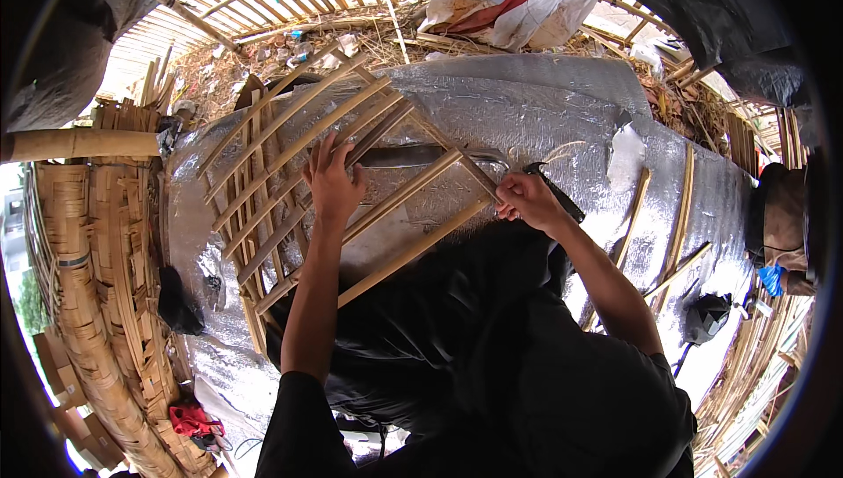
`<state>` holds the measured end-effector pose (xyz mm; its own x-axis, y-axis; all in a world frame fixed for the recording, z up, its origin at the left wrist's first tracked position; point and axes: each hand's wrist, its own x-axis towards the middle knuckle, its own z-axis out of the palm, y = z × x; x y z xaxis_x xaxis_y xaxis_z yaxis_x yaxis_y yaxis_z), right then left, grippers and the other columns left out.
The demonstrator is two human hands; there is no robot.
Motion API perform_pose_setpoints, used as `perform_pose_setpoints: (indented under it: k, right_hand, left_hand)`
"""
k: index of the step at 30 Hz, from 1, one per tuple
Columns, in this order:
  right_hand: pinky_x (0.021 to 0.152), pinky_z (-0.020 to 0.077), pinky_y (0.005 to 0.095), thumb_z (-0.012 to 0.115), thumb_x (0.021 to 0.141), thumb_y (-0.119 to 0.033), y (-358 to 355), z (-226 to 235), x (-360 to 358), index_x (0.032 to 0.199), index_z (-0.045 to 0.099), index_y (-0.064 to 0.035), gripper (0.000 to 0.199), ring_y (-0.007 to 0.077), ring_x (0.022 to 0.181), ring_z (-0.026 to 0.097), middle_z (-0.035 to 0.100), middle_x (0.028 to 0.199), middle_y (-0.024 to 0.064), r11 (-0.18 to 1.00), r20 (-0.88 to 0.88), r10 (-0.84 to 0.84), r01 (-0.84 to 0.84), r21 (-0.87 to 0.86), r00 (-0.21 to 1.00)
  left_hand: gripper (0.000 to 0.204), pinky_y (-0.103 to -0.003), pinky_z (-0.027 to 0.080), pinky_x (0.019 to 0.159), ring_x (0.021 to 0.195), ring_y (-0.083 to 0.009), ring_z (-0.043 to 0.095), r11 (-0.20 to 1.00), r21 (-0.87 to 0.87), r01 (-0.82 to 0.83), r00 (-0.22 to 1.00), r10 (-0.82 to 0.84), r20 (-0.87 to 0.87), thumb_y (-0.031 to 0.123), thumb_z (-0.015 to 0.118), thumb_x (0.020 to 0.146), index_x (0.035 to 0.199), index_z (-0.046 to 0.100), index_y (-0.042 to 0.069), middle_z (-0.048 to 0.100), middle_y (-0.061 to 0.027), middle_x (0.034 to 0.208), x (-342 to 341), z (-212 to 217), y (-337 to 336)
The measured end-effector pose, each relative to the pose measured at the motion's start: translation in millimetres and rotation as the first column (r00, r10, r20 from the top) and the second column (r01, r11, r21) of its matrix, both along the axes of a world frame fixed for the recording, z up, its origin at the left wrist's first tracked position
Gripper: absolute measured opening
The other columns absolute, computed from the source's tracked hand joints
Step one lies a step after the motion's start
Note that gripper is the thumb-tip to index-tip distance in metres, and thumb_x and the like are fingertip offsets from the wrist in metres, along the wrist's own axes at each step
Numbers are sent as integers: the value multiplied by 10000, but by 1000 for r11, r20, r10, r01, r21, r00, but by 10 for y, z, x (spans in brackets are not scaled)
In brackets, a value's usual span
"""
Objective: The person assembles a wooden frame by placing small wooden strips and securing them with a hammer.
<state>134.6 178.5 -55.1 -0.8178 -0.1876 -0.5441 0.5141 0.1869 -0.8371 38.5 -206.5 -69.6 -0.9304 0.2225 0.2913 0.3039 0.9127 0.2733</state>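
Note:
A lattice of split bamboo slats (303,140) lies across my lap and the silver sheet, its slats running slantwise over a crosspiece (437,136) on the right. My left hand (334,181) rests on the slats with its fingers spread. At the crosspiece's near right end, the fingers of my right hand (527,201) are pinched together; whatever is between them is too small to make out. Just beyond that hand lies a hammer (562,194), partly hidden by it. Under the slats a long dark metal blade (395,157) shows, with a curved end toward my right hand.
A crinkled silver sheet (553,100) covers the ground. Loose bamboo strips (681,215) and a black object (707,316) lie at right. Woven bamboo bundles (83,258) stand at left, a red cloth (195,418) near them. A white sack (514,4) leans by the far bamboo fence.

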Motion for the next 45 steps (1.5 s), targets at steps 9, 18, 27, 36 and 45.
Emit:
perform_pose_setpoints:
  k: [9, 18, 27, 36, 45]
  right_hand:
    - [662, 580, 298, 614, 1056, -245, 36, -139, 26, 1042, 639, 1, 248, 164, 778, 741, 743, 870, 101, 1000, -8, -11, 11, 0, 1000]
    - [664, 576, 297, 616, 1053, -249, 36, -127, 30, 1040, 641, -4, 247, 156, 787, 738, 742, 867, 91, 1000, -21, -12, 13, 20, 1000]
    - [669, 575, 301, 615, 1054, -265, 39, -105, 17, 1057, 635, -5, 261, 150, 797, 734, 745, 893, 90, 1000, -16, 0, 0, 2, 1000]
    - [703, 579, 306, 561, 1076, -336, -45, -65, 79, 1400, 591, -18, 454, 157, 863, 715, 696, 1181, 110, 998, 29, -66, 66, -9, 997]
    - [748, 562, 338, 561, 1060, -431, -14, -115, 158, 1192, 685, -55, 418, 168, 833, 718, 758, 1028, 72, 973, 201, -128, 162, -167, 971]
  left_hand:
    - [341, -537, 366, 1099, 1359, -370, 493, 986, 160, 53, 996, -64, 64, 156, 786, 811, 1137, 689, 150, 569, -90, 1421, 211, 174, 184]
    - [322, -550, 366, 1087, 1330, -365, 509, 985, 126, -114, 993, 114, 5, 347, 825, 846, 1097, 721, 173, 592, -94, 1393, -7, 212, 220]
    - [271, -581, 305, 1081, 1324, -371, 497, 998, 66, -17, 997, 22, -72, 413, 801, 855, 995, 746, 188, 572, -101, 1405, 9, 74, 169]
    - [211, -460, 517, 901, 1025, -343, 658, 837, 505, 210, 974, -224, -33, 198, 785, 887, 1039, 695, 83, 680, -142, 1057, 637, 513, 1153]
    - [349, -406, 605, 818, 1022, -350, 715, 828, 559, 50, 845, -333, 417, 226, 750, 916, 1157, 656, -7, 701, -200, 1135, 888, 194, 1695]
